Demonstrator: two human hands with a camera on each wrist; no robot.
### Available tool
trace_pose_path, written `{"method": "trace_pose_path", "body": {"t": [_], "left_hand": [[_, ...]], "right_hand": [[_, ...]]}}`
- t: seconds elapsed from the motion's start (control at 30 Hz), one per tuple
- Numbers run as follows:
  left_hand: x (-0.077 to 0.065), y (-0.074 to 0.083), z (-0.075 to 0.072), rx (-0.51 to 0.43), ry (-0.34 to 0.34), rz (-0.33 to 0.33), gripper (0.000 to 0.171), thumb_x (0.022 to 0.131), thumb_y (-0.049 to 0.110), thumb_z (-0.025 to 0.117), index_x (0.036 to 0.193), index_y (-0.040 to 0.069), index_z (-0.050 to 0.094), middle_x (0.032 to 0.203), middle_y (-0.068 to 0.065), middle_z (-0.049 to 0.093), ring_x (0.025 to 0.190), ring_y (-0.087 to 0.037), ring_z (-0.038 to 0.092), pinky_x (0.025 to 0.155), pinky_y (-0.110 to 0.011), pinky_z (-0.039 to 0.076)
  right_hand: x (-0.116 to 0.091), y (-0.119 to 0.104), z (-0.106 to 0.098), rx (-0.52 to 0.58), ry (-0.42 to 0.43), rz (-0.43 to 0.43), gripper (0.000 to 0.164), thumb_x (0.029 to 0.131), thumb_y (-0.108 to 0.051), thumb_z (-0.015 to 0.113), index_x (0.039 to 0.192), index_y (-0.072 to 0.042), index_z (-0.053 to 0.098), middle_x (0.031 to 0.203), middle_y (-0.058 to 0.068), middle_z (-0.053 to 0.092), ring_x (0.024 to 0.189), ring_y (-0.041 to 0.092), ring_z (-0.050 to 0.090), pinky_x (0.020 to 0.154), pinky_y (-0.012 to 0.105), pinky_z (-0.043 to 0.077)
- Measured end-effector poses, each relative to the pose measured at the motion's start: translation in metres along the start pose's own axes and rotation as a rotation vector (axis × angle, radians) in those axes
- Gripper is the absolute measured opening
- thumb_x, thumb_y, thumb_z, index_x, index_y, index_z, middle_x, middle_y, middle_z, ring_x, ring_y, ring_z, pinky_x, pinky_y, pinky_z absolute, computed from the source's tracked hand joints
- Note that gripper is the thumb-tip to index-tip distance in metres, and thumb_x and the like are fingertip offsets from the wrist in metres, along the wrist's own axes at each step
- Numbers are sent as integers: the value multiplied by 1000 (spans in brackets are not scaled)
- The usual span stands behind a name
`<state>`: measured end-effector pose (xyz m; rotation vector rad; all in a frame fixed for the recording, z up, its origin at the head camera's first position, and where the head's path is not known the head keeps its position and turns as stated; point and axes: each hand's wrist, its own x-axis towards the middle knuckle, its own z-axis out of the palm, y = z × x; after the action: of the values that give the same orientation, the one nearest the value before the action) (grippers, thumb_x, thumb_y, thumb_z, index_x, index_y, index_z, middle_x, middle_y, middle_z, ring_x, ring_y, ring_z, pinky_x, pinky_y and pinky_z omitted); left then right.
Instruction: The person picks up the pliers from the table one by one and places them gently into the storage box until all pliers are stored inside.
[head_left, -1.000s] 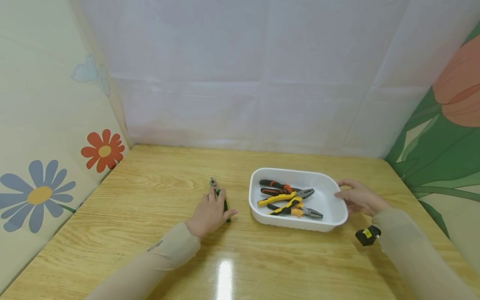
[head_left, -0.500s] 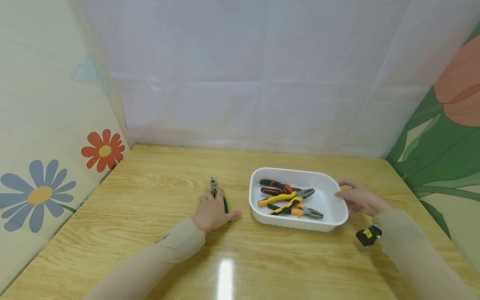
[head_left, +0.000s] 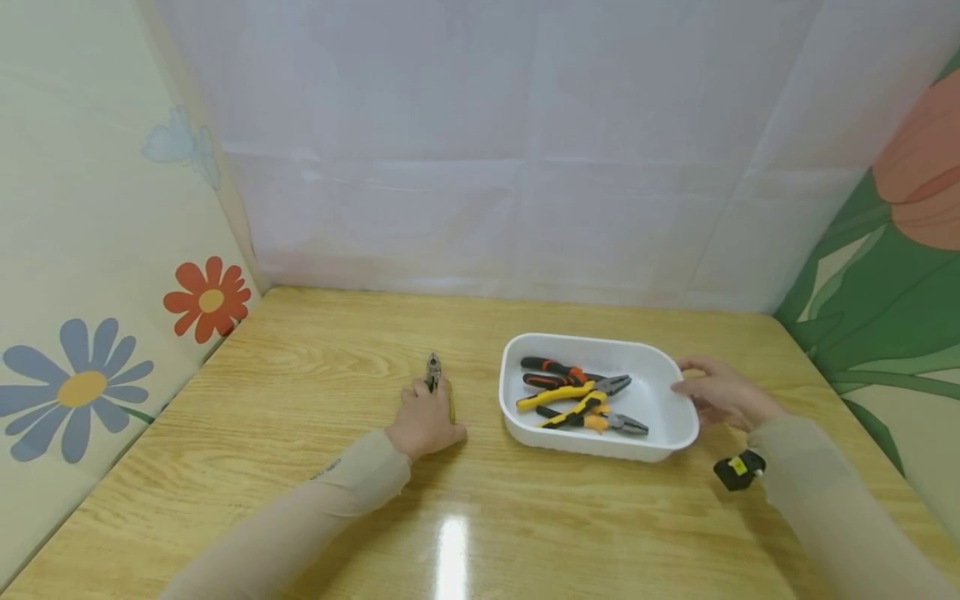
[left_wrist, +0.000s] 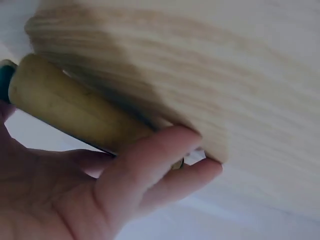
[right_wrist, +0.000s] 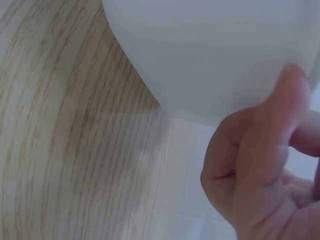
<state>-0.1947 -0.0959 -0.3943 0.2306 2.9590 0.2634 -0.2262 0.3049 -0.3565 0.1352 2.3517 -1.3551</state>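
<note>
My left hand (head_left: 426, 423) grips a pair of pliers (head_left: 433, 367) with yellow and green handles on the table, left of the white plastic tray (head_left: 592, 443). Their metal nose points away from me. Seen from the left wrist, fingers curl over the yellow handle (left_wrist: 75, 102); my palm hides the rest. At the tray's right end, my right hand (head_left: 729, 395) pinches the rim, thumb on top. Inside the tray lie pliers with black-and-red handles (head_left: 551, 367), pliers with yellow-and-black handles (head_left: 558, 397), and orange-and-black-handled pliers (head_left: 596, 423), partly overlapping.
A black tape measure (head_left: 738, 469) with a yellow label sits beside my right sleeve. The wooden table (head_left: 330, 358) ends at a pale cloth backdrop (head_left: 420, 167), with flower-printed panels at both sides.
My left hand has shifted over the pliers and closed round them. Their nose has moved slightly right and points straighter ahead. The right hand and the tray stay in place.
</note>
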Motion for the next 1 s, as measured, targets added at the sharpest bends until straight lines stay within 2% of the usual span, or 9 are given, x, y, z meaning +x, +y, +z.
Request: {"method": "trace_pose_path", "body": {"t": [0.23, 0.37, 0.57, 0.7, 0.8, 0.9, 1.0], "left_hand": [[4, -2, 1, 32, 10, 22, 79, 84, 27, 68, 145, -9, 33, 132, -45, 35, 111, -62, 46, 83, -55, 52], [5, -3, 2, 122, 39, 63, 71, 86, 21, 65, 143, -10, 37, 128, -44, 41, 105, -57, 52, 79, -54, 53], [3, -3, 3, 257, 125, 134, 61, 87, 19, 65, 137, -10, 46, 123, -41, 49, 99, -48, 59, 80, -50, 54], [0, -3, 3, 240, 135, 129, 56, 90, 17, 64, 139, -3, 48, 128, -36, 48, 87, -42, 60, 59, -40, 56], [0, -3, 4, 226, 141, 111, 53, 90, 11, 64, 141, 6, 50, 131, -28, 49, 73, -32, 56, 45, -30, 49], [0, -3, 5, 246, 154, 86, 53, 91, 6, 63, 142, 15, 51, 134, -21, 51, 64, -24, 50, 40, -25, 43], [0, -4, 5, 272, 165, 77, 54, 91, 5, 63, 141, 19, 52, 132, -19, 52, 63, -23, 48, 40, -24, 42]], "right_hand": [[0, 1, -1, 2, -6, -4, 50, 98, -8, 49, 138, 13, 26, 100, 16, 59, 75, 18, 62, 64, 35, 56], [0, 1, -1, -1, -7, -7, 50, 99, -8, 48, 138, 13, 25, 97, 15, 60, 75, 18, 62, 63, 35, 56], [0, 0, -1, -16, -1, 0, 50, 99, -8, 48, 138, 13, 26, 102, 18, 59, 75, 18, 62, 63, 35, 56], [-1, -2, -1, -19, 0, 3, 50, 98, -9, 49, 138, 13, 27, 106, 22, 57, 76, 19, 62, 65, 36, 56], [-2, -3, 0, -21, 0, 0, 50, 98, -8, 49, 137, 13, 27, 106, 22, 57, 76, 19, 62, 65, 36, 56], [-3, -3, 0, -25, 5, 3, 50, 98, -9, 49, 138, 13, 28, 108, 24, 57, 77, 20, 62, 66, 37, 56], [-3, -4, 0, -24, 6, 5, 50, 98, -9, 49, 138, 13, 28, 111, 27, 55, 78, 20, 62, 67, 38, 57]]}}
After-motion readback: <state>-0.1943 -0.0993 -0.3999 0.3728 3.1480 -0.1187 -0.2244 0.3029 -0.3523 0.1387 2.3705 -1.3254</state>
